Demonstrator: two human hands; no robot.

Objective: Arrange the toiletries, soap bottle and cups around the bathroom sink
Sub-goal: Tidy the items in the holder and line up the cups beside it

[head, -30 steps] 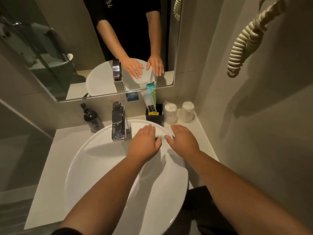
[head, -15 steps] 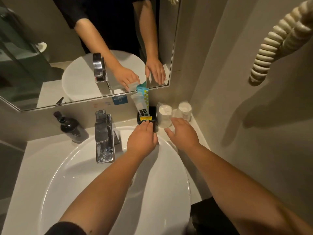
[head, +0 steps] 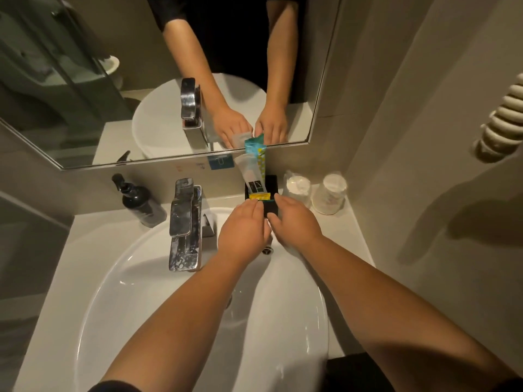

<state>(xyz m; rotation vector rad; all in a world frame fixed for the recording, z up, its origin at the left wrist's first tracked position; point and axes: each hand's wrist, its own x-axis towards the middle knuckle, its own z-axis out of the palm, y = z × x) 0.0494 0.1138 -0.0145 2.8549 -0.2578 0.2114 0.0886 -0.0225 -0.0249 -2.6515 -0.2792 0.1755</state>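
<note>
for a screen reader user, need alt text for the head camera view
Both hands, left hand and right hand, reach over a white sink to a black holder of toiletries under the mirror. A dark soap bottle stands left of the tap, two wrapped cups on the right.

Soap bottle (head: 140, 201) stood left of faucet (head: 185, 226); toiletry holder (head: 270, 190) right of it; two cups (head: 314, 190) farther right, behind the sink (head: 93, 292).

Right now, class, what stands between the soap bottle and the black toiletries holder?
The chrome faucet stands between the soap bottle and the black holder, in the head view.
</note>
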